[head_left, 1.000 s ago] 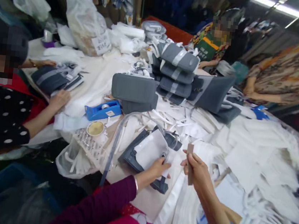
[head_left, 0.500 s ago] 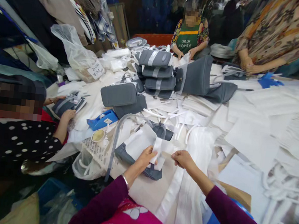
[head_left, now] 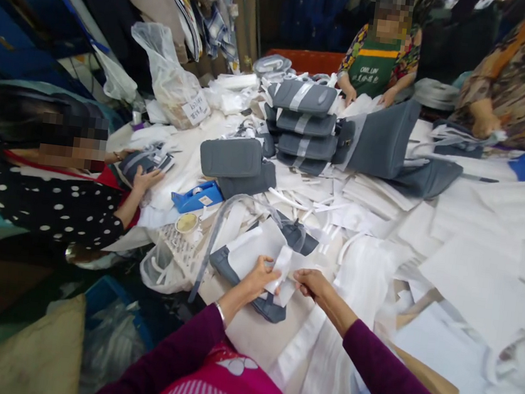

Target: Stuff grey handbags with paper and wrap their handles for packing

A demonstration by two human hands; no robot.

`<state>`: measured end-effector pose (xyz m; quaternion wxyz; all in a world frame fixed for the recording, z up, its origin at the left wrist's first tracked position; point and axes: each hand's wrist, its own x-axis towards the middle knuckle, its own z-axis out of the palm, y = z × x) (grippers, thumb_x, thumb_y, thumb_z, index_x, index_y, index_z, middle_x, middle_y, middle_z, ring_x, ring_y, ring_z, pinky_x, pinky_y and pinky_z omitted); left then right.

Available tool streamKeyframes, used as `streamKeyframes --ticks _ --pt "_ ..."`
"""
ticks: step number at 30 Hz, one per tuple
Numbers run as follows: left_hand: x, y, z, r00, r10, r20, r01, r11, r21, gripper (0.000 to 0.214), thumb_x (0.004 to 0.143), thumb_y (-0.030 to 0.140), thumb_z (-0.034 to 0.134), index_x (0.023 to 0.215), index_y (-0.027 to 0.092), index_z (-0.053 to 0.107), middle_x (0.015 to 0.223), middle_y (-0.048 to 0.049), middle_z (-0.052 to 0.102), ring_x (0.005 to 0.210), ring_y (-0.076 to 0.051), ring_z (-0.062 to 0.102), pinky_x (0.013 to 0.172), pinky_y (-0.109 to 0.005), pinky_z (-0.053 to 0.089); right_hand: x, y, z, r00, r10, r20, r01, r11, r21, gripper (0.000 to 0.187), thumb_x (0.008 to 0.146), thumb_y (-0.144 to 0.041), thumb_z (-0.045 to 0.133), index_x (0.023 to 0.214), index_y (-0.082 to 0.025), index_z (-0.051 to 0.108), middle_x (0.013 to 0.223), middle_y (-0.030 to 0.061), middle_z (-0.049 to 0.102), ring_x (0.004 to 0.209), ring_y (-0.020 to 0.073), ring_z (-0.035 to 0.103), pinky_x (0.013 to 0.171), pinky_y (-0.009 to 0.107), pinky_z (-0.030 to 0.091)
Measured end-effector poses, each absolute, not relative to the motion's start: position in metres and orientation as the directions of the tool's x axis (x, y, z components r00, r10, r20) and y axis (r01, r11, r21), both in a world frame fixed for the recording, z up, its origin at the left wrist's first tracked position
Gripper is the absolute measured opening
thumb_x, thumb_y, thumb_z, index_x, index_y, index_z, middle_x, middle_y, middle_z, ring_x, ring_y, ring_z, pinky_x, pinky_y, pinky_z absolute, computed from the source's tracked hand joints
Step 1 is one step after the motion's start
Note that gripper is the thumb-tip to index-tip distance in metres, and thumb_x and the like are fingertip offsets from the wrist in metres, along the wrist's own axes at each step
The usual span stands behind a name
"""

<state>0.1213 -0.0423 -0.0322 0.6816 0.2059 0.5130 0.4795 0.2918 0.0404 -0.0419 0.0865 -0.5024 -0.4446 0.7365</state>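
In front of me lies a dark grey handbag (head_left: 269, 310) with a white sheet (head_left: 257, 247) over its upper side. My left hand (head_left: 257, 280) rests on the bag, closed, its thumb and fingers gripping a folded white wrapping strip (head_left: 283, 260). Just right of it, my right hand (head_left: 313, 284) is pinched at the edge of a thin, pale, partly see-through piece. Whether that piece belongs to the same strip, I cannot tell. A long grey strap (head_left: 212, 242) curves round the bag's left side, and a dark grey part (head_left: 298, 236) lies behind it.
A blue tape dispenser (head_left: 197, 198) and a tape roll (head_left: 187, 222) lie to the left. Stacked grey bags (head_left: 306, 123) stand farther back. White sheets (head_left: 476, 272) cover the right side. Co-workers handle goods at the left, the back and the back right.
My view has swung left, so the scene sits farther right. My right hand has come closer to my left, which keeps its grip on the white strip.
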Motion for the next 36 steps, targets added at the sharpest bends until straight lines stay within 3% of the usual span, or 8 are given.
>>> streamKeyframes --ticks 4,9,13,24,28,30,34,36 --pt "0.121 -0.045 -0.036 -0.018 0.834 -0.551 -0.465 0.481 0.743 0.068 0.064 0.039 0.08 0.105 0.021 0.028 0.08 0.0 0.065 0.04 -0.011 0.056 0.042 -0.024 0.045 0.28 0.045 -0.048 -0.554 0.512 -0.657 0.338 -0.582 -0.739 0.013 0.065 -0.024 0.06 0.057 -0.015 0.055 0.046 0.0 0.056 0.032 0.0047 0.036 0.034 0.019 0.027" --pt "0.121 -0.044 -0.033 0.055 0.867 -0.496 -0.432 0.469 0.771 0.054 0.064 0.043 0.078 0.098 0.013 0.047 0.073 -0.0029 0.064 0.043 -0.011 0.057 0.041 -0.022 0.044 0.27 0.054 -0.052 -0.612 0.468 -0.638 0.39 -0.523 -0.758 0.01 0.058 -0.023 0.062 0.058 -0.016 0.055 0.05 0.0007 0.061 0.035 0.0067 0.044 0.035 0.019 0.03" --pt "0.121 -0.044 -0.034 0.019 0.88 -0.474 -0.407 0.44 0.801 0.05 0.063 0.044 0.077 0.094 0.011 0.053 0.07 -0.0017 0.063 0.043 -0.011 0.056 0.042 -0.022 0.043 0.282 0.059 -0.052 -0.628 0.431 -0.648 0.459 -0.467 -0.756 0.02 0.055 -0.032 0.067 0.059 -0.018 0.054 0.049 0.0018 0.062 0.034 0.0097 0.048 0.034 0.02 0.031" --pt "0.119 -0.045 -0.039 0.087 0.862 -0.5 -0.358 0.495 0.791 0.049 0.066 0.052 0.072 0.079 0.005 0.065 0.062 -0.0076 0.065 0.046 -0.013 0.057 0.046 -0.023 0.043 0.278 0.047 -0.05 -0.646 0.546 -0.533 0.417 -0.332 -0.846 0.023 0.06 -0.039 0.061 0.068 -0.02 0.049 0.05 -0.0036 0.057 0.037 0.0091 0.042 0.038 0.023 0.029" --pt "0.119 -0.045 -0.039 0.046 0.859 -0.51 -0.378 0.487 0.787 0.052 0.062 0.056 0.073 0.078 0.006 0.064 0.055 -0.0048 0.062 0.043 -0.014 0.056 0.044 -0.023 0.042 0.3 0.032 -0.038 -0.664 0.69 -0.287 0.336 -0.068 -0.939 0.041 0.065 -0.025 0.062 0.104 -0.021 0.051 0.074 -0.0024 0.061 0.065 0.015 0.058 0.06 0.027 0.047" --pt "0.119 -0.045 -0.039 0.065 0.856 -0.512 -0.386 0.495 0.778 0.051 0.062 0.056 0.073 0.076 0.007 0.064 0.053 -0.0039 0.061 0.041 -0.013 0.054 0.043 -0.023 0.042 0.308 0.027 -0.031 -0.661 0.736 -0.149 0.342 0.119 -0.932 0.041 0.071 -0.021 0.057 0.112 -0.022 0.051 0.09 0.0019 0.063 0.077 0.0168 0.06 0.076 0.032 0.048" --pt "0.116 -0.045 -0.035 0.101 0.85 -0.517 -0.403 0.51 0.76 0.047 0.065 0.053 0.071 0.076 0.008 0.064 0.053 -0.0036 0.061 0.043 -0.013 0.055 0.045 -0.023 0.043 0.306 0.028 -0.017 -0.68 0.732 0.05 0.361 0.393 -0.846 0.019 0.085 -0.019 0.047 0.096 -0.022 0.062 0.09 0.0054 0.062 0.081 0.019 0.059 0.078 0.033 0.046" --pt "0.115 -0.044 -0.031 0.094 0.848 -0.522 -0.417 0.509 0.753 0.044 0.066 0.051 0.07 0.075 0.009 0.065 0.053 -0.0039 0.061 0.044 -0.015 0.056 0.046 -0.025 0.045 0.299 0.033 -0.01 -0.699 0.699 0.15 0.332 0.504 -0.797 0.018 0.089 -0.02 0.046 0.086 -0.022 0.064 0.087 0.006 0.059 0.082 0.0195 0.057 0.074 0.032 0.046"
